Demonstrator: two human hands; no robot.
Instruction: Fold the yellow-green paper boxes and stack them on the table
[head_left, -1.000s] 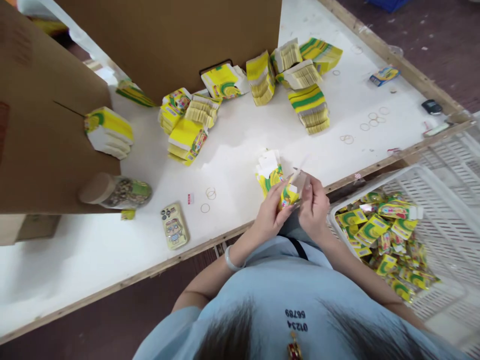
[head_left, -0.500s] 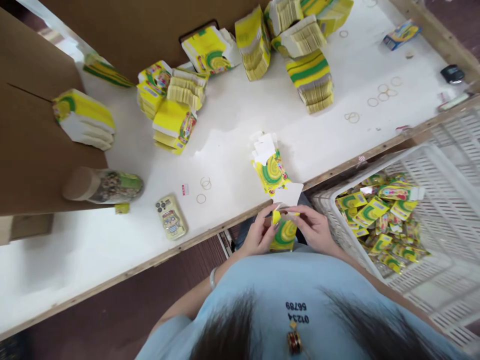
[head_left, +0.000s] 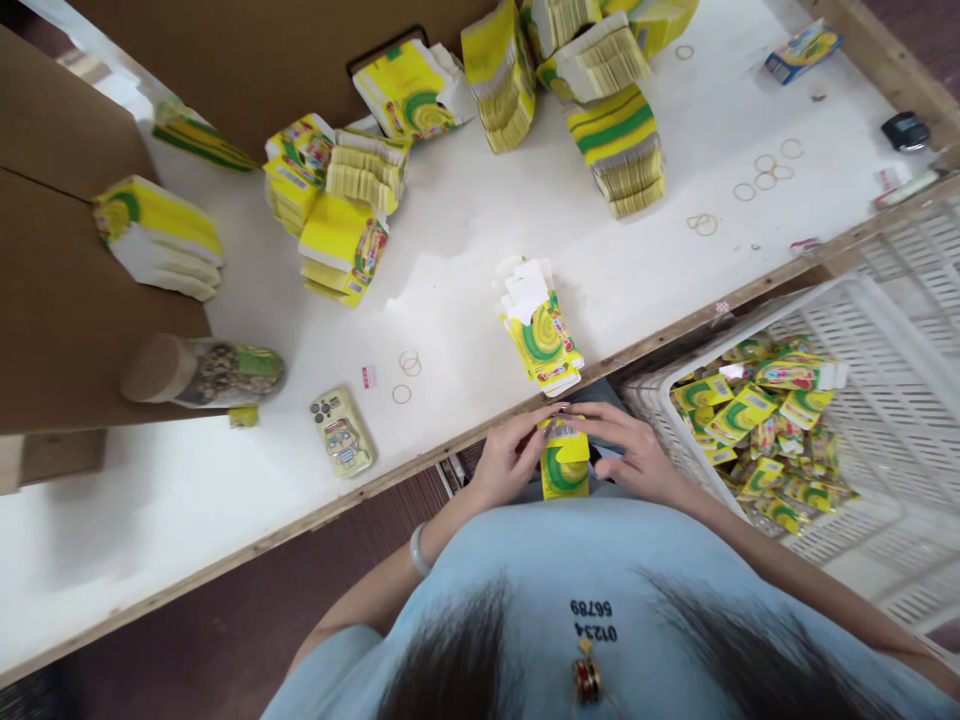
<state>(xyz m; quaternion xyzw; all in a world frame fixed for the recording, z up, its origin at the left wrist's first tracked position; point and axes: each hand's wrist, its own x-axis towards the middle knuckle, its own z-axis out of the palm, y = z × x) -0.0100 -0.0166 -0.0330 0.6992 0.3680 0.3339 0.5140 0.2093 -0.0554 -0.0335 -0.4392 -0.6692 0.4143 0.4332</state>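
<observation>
A small yellow-and-green carton (head_left: 566, 475) is upright at my lap, just below the table's edge, its barcode flap folded down over the front. My left hand (head_left: 514, 455) grips its left side and top, thumb against the flap. Over the top edge reach the stretched fingers of my right hand (head_left: 634, 455); its thumb is apart from the carton. On the table just beyond my hands lies a small pile of flat, unfolded cartons (head_left: 541, 335) with white flaps.
Bundles of flat cartons (head_left: 619, 150) line the back of the white table (head_left: 457, 300). Rubber bands (head_left: 765, 175), a phone (head_left: 341, 432) and a jar (head_left: 232, 372) lie about. At right, a white plastic basket (head_left: 892, 400) holds many filled cartons (head_left: 742, 415).
The carton's raised white flap has folded down, and its barcode side now faces up. My right thumb has come away from the carton. The view has shifted slightly.
</observation>
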